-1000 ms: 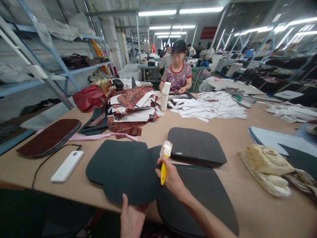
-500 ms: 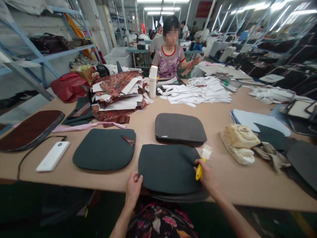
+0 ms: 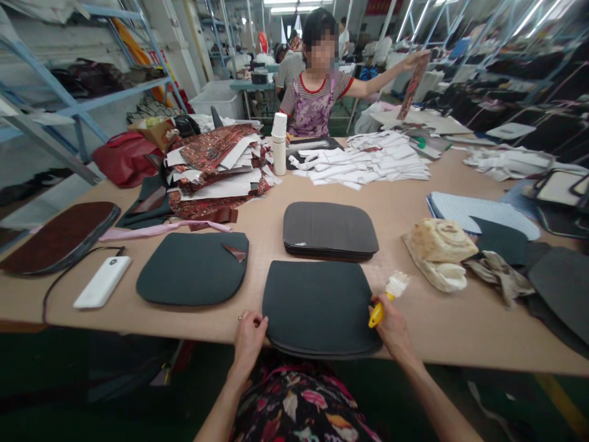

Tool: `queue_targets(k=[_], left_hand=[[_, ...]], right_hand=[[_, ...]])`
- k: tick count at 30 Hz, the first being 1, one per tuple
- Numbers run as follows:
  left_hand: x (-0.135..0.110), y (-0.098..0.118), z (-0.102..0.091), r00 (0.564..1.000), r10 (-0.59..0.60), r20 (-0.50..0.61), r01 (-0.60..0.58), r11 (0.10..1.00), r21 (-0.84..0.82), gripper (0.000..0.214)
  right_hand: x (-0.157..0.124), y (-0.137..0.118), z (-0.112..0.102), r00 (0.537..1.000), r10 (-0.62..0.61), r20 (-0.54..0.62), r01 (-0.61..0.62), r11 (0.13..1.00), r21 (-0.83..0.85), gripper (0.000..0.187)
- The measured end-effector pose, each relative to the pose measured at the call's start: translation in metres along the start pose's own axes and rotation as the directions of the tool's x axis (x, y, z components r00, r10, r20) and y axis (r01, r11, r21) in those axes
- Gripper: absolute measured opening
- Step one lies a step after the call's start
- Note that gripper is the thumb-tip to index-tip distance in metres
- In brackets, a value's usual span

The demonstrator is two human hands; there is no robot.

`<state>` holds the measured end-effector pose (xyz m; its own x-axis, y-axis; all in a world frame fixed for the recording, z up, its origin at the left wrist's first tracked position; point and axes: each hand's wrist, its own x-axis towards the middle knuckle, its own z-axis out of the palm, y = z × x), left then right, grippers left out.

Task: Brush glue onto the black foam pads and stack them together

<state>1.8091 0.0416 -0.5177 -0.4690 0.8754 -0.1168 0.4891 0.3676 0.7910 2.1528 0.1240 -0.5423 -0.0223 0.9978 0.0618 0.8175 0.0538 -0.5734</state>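
A stack of dark green rounded panels lies at the table's front edge, directly before me. My left hand is closed at the stack's left edge, thumb and fingers gripping the panel border. On the opposite edge, my right hand holds a brush with a yellow handle and pale, coated bristles pointing away from me. Its fingertips also touch the panel edge. Just beyond lies a stack of dark grey-brown panels. Another dark green panel, with a small brown scrap on it, rests to the left.
A white power bank with a cable lies left, near a brown panel stack. Patterned pieces, a white bottle and white strips stand farther back. A stained wrapped bundle is at right. A co-worker faces me.
The top panel now sits more evenly over its stack. My right hand and the brush have shifted slightly right and down. The co-worker's arm has swung outward, raising a patterned strip.
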Motion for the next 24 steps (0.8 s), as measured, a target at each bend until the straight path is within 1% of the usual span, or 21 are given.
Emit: queue_targets(k=[3, 5, 7, 9, 11, 12, 13, 14, 15, 16, 17, 19, 21, 22, 24], left_hand=[[-0.001, 0.001, -0.003, 0.999, 0.05, -0.022, -0.05, 0.999, 0.001, 0.018], [0.0, 0.004, -0.007, 0.994, 0.076, -0.074, -0.076, 0.997, 0.005, 0.013], [0.003, 0.012, -0.01, 0.985, 0.104, -0.139, -0.106, 0.994, -0.004, 0.021], [0.01, 0.024, -0.008, 0.974, 0.159, -0.16, -0.168, 0.985, -0.044, 0.028], [0.019, 0.042, 0.003, 0.959, 0.261, -0.107, -0.269, 0.96, -0.074, 0.029], [0.025, 0.053, 0.011, 0.944, 0.325, -0.055, -0.329, 0.942, -0.064, 0.03], [0.032, 0.065, 0.02, 0.919, 0.395, 0.01, -0.395, 0.919, -0.022, 0.033], [0.039, 0.077, 0.03, 0.883, 0.461, 0.087, -0.465, 0.884, 0.04, 0.036], [0.047, 0.089, 0.041, 0.843, 0.511, 0.169, -0.531, 0.841, 0.102, 0.04], [0.056, 0.101, 0.051, 0.808, 0.536, 0.245, -0.578, 0.801, 0.154, 0.043], [0.066, 0.112, 0.061, 0.787, 0.55, 0.281, -0.604, 0.779, 0.167, 0.044], [0.085, 0.129, 0.076, 0.767, 0.559, 0.317, -0.626, 0.759, 0.177, 0.046], [0.105, 0.139, 0.087, 0.773, 0.552, 0.313, -0.619, 0.763, 0.185, 0.046], [0.114, 0.141, 0.09, 0.784, 0.541, 0.304, -0.607, 0.77, 0.197, 0.047], [0.132, 0.139, 0.093, 0.824, 0.502, 0.263, -0.559, 0.796, 0.23, 0.052]], right_hand=[[-0.004, 0.002, -0.002, 1.0, -0.007, -0.003, 0.007, 0.999, -0.038, 0.021], [-0.003, -0.003, -0.014, 0.999, -0.011, -0.033, 0.008, 0.996, -0.088, 0.028], [0.003, -0.015, -0.035, 0.994, -0.009, -0.109, -0.005, 0.991, -0.132, 0.04], [0.016, -0.034, -0.062, 0.98, 0.008, -0.201, -0.033, 0.992, -0.124, 0.05], [0.036, -0.057, -0.087, 0.972, 0.026, -0.236, -0.023, 1.0, 0.014, 0.051], [0.049, -0.069, -0.096, 0.974, 0.048, -0.221, -0.018, 0.991, 0.134, 0.049], [0.063, -0.08, -0.102, 0.979, 0.067, -0.191, -0.014, 0.964, 0.267, 0.049], [0.078, -0.092, -0.104, 0.986, 0.081, -0.147, -0.016, 0.917, 0.399, 0.049], [0.093, -0.104, -0.104, 0.991, 0.089, -0.098, -0.026, 0.858, 0.514, 0.049], [0.108, -0.116, -0.1, 0.995, 0.084, -0.047, -0.039, 0.797, 0.603, 0.049], [0.122, -0.128, -0.094, 0.998, 0.066, 0.002, -0.05, 0.742, 0.668, 0.049], [0.147, -0.154, -0.078, 0.997, 0.006, 0.08, -0.063, 0.673, 0.737, 0.048], [0.167, -0.179, -0.06, 0.989, -0.067, 0.128, -0.055, 0.647, 0.761, 0.045], [0.176, -0.19, -0.051, 0.985, -0.099, 0.14, -0.044, 0.642, 0.766, 0.044], [0.191, -0.206, -0.037, 0.98, -0.137, 0.147, -0.026, 0.64, 0.768, 0.043]])
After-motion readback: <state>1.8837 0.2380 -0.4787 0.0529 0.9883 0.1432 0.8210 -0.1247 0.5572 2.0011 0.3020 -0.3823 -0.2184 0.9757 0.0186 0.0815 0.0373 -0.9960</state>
